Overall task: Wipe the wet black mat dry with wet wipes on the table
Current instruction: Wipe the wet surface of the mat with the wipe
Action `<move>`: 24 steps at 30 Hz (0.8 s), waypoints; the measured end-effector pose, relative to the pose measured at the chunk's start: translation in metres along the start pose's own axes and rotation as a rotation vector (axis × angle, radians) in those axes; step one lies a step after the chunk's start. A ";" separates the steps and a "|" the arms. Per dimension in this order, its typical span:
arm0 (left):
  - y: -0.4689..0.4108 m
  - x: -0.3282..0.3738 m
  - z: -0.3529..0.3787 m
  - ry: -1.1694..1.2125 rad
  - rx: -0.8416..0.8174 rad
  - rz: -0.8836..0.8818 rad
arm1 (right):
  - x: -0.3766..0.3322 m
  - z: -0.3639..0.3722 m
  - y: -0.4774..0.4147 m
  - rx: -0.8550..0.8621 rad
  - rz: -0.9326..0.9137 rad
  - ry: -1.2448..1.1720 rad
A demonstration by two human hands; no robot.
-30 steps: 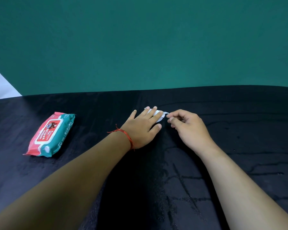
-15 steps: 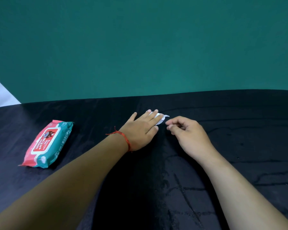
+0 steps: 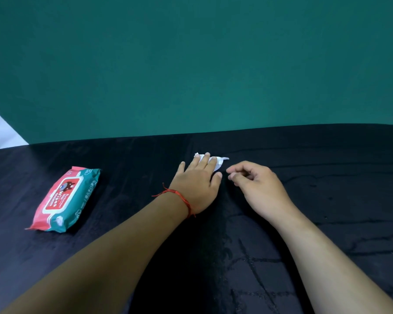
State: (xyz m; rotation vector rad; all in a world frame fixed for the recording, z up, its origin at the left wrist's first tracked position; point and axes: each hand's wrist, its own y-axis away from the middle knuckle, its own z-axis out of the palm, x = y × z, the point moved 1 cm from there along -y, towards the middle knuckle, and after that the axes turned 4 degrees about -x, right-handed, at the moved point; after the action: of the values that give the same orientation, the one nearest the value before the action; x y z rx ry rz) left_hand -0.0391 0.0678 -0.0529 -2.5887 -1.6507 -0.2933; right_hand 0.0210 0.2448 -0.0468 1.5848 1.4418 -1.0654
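Note:
A wet black mat [image 3: 281,257] covers the table, with shiny water streaks at the lower right. My left hand [image 3: 196,185], a red string round its wrist, lies flat with straight fingers pressing a folded white wipe [image 3: 219,163] onto the mat near its far edge. Only the wipe's far side shows past my fingertips. My right hand [image 3: 256,189] hovers just right of the wipe with fingers loosely curled and thumb near the forefinger, holding nothing.
A red and teal wet wipes pack [image 3: 65,200] lies on the mat at the left. A green wall [image 3: 191,64] rises behind the table's far edge. A pale floor patch [image 3: 0,130] shows at far left.
My right hand has let go of the wipe's corner and drawn back slightly to the right. My left hand stays pressed on the wipe.

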 end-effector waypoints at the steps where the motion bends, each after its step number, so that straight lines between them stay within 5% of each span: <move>1: 0.000 -0.001 0.001 -0.021 0.005 -0.002 | 0.000 0.000 0.000 -0.001 -0.002 0.000; 7: -0.012 -0.017 -0.006 -0.075 -0.039 -0.048 | -0.001 0.000 0.000 -0.003 -0.004 0.010; 14: -0.015 -0.026 -0.017 -0.069 -0.142 0.118 | -0.002 0.000 0.001 0.001 -0.008 0.028; 20: -0.040 -0.031 -0.027 -0.065 -0.171 -0.011 | -0.002 0.000 0.001 0.006 -0.017 0.048; 24: -0.046 -0.013 -0.023 -0.020 -0.197 0.111 | -0.002 0.001 0.000 0.011 -0.011 0.042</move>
State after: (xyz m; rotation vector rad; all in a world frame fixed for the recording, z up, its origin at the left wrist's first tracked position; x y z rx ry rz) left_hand -0.0883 0.0726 -0.0354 -2.8212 -1.5492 -0.4462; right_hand 0.0208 0.2433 -0.0454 1.6173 1.4763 -1.0540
